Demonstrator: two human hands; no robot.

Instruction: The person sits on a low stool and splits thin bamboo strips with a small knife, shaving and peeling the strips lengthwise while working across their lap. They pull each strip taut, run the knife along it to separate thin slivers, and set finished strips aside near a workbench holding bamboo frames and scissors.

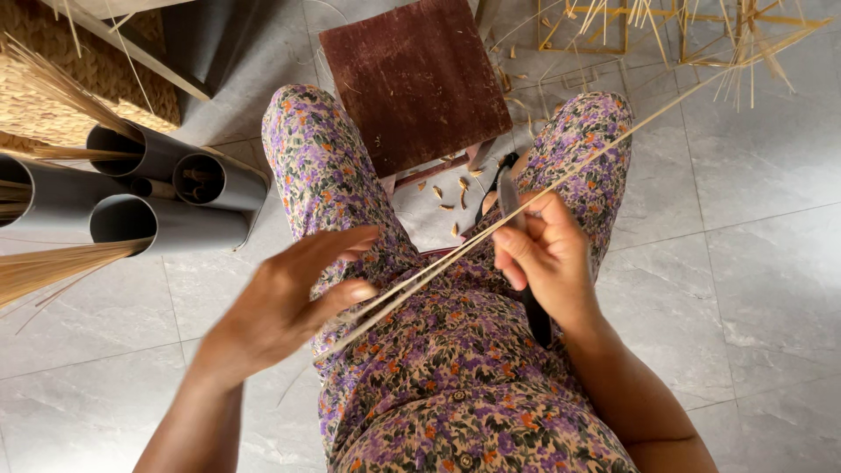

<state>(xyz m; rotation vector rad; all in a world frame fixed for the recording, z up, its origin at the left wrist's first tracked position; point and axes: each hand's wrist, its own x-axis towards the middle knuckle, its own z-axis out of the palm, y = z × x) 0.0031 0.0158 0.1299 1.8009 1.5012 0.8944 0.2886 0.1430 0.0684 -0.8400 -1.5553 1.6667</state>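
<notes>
The right hand (545, 258) is closed around a dark-handled knife (511, 206), its blade pressed against a long thin straw-coloured strip (613, 144) that runs diagonally from the lap up toward the top right. The left hand (289, 302), blurred, has its fingers spread, thumb touching the strip's lower end. Both hover over a lap in floral cloth. Small shavings (451, 197) lie on the tiled floor by a dark wooden stool (412, 79); grey tubes (175, 201) hold more strips at left

Dry straw-like strip (561, 180); worn wooden stool (412, 79); glossy tiled floor (762, 263).
</notes>
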